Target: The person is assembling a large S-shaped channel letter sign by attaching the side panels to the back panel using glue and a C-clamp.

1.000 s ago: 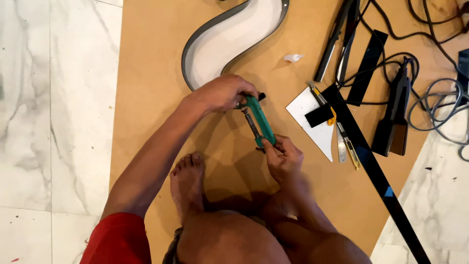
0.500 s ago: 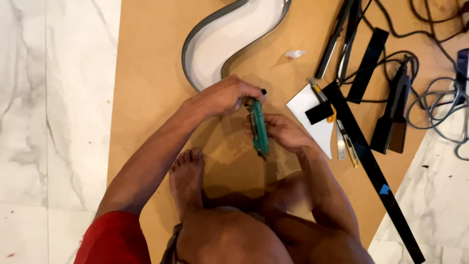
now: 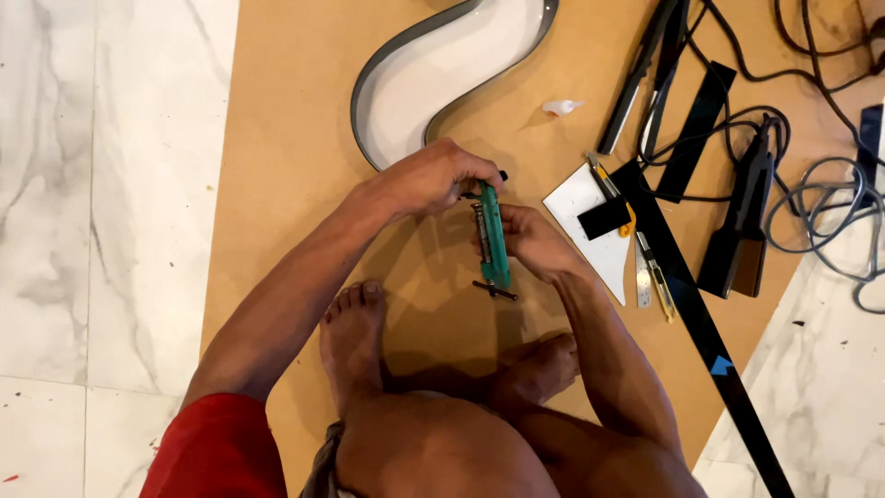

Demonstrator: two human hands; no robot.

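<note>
I squat on a brown board (image 3: 277, 138) laid on a marble floor. Both hands hold a green hand tool (image 3: 493, 242) with a metal strip along its side, standing roughly upright in the view. My left hand (image 3: 433, 177) grips its top end, fingers curled over it. My right hand (image 3: 530, 242) cups the tool's body from the right. A small dark metal piece (image 3: 495, 291) sticks out at the tool's lower end. My bare feet (image 3: 355, 337) rest just below.
A curved grey-rimmed white shape (image 3: 442, 74) lies above my hands. To the right are a white triangular piece (image 3: 590, 231), a yellow-handled cutter (image 3: 613, 189), a long black strip (image 3: 701, 323), black bars, a black tool (image 3: 742, 231) and tangled cables (image 3: 820, 184).
The green tool has swung from a slant to nearly upright. My right hand slid up from its lower end to cup its body, and my left hand stays at the top.
</note>
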